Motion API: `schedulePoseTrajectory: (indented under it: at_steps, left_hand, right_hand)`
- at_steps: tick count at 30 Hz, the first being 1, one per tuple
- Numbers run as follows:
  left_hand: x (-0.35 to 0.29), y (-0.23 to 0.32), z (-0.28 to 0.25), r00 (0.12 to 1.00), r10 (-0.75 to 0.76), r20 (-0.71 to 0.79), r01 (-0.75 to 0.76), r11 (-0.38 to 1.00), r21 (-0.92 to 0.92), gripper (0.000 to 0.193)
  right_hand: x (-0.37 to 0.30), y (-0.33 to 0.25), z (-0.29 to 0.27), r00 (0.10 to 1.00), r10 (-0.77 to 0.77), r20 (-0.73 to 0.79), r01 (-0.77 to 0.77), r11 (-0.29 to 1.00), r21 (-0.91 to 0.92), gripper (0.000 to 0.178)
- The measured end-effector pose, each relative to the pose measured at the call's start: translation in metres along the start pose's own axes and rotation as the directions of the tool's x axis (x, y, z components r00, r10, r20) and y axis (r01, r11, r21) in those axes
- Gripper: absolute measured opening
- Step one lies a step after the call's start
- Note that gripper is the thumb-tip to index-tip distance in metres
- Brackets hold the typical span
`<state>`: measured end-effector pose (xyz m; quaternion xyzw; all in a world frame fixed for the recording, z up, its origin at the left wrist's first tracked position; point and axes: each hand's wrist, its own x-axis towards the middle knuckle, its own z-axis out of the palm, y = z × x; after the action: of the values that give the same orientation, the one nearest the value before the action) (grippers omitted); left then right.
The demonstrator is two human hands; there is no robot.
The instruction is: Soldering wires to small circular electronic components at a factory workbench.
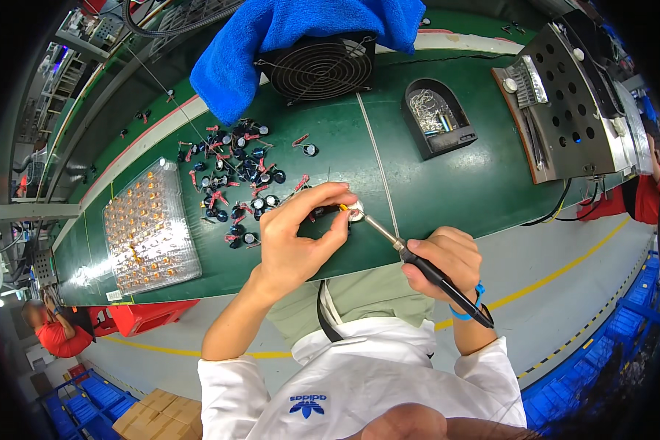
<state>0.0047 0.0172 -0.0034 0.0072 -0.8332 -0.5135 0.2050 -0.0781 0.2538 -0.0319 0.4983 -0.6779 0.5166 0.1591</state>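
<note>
My right hand (447, 260) is wrapped round the dark handle of a soldering iron (441, 279). The iron's metal tip reaches up and left to a small round part (356, 213) with a pale face and a bit of yellow beside it. Thumb and forefinger of my left hand (293, 238) pinch at that part, above the bench near its front edge. The fingers partly hide it, so its exact kind cannot be made out. Left of my left hand lie many loose dark cylindrical components (257, 169) with red leads, scattered in a heap.
A clear plastic tray (192, 242) of small copper-coloured parts lies on the green bench (389, 117) at the left. At the back stands a fan (319, 70) under a blue towel (231, 66). Right of it are a black bin (447, 143) with wire bits and a perforated metal stand (565, 95).
</note>
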Motion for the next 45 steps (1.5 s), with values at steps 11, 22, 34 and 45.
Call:
schedulePoseTrajectory:
  at_steps: [11,22,34,45]
  left_hand:
    - [0.0006,-0.0027,0.0013,0.998,0.067,-0.023,-0.066,0.997,0.042,0.039]
    - [0.0009,-0.0028,0.0021,0.997,0.074,-0.029,-0.073,0.996,0.044,0.04]
    - [-0.0005,-0.0002,0.0001,0.998,0.067,-0.007,-0.067,0.997,0.046,0.041]
    - [0.0019,-0.0018,-0.0009,0.996,0.085,0.011,-0.086,0.995,0.057,0.042]
  right_hand:
    - [-0.0006,0.0006,0.0007,1.0,0.005,-0.019,-0.005,1.0,0.022,0.027]
    - [0.0006,0.0006,-0.0001,1.0,0.0,0.001,0.0,1.0,0.014,0.025]
    - [-0.0043,0.0007,-0.0022,0.999,0.036,-0.033,-0.034,0.998,0.053,0.027]
    - [-0.0002,0.002,-0.0039,1.0,0.022,0.017,-0.023,0.998,0.057,0.037]
